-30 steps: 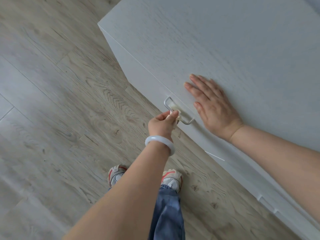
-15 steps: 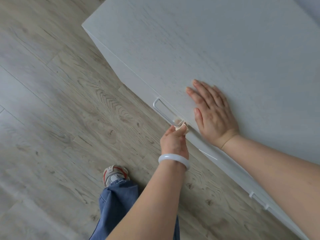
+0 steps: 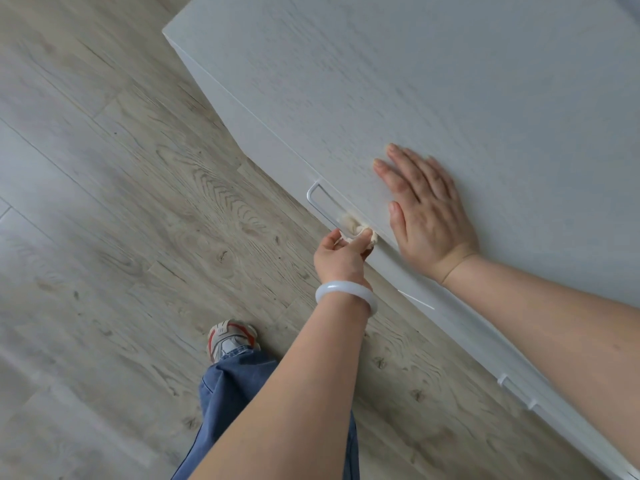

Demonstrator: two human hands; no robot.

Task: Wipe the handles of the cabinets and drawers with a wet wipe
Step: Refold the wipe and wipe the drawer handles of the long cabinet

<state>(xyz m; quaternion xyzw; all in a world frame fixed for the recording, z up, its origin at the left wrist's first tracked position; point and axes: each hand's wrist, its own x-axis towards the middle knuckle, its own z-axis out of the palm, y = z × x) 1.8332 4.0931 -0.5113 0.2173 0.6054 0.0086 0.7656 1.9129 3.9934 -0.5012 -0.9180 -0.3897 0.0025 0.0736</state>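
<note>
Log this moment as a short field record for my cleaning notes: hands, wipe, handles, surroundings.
left hand: left hand, with a white bangle on its wrist, pinches the wipe
wipe: crumpled cream wet wipe pressed at the near end of the handle
handle: white metal bar handle on the white wood-grain cabinet
right hand: right hand rests flat on the cabinet top
other handle: second white bar handle, untouched
floor: grey wood-look planks

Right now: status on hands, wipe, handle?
Left hand pinches wet wipe against handle. Right hand flat on cabinet top. Nothing in the way.
</note>
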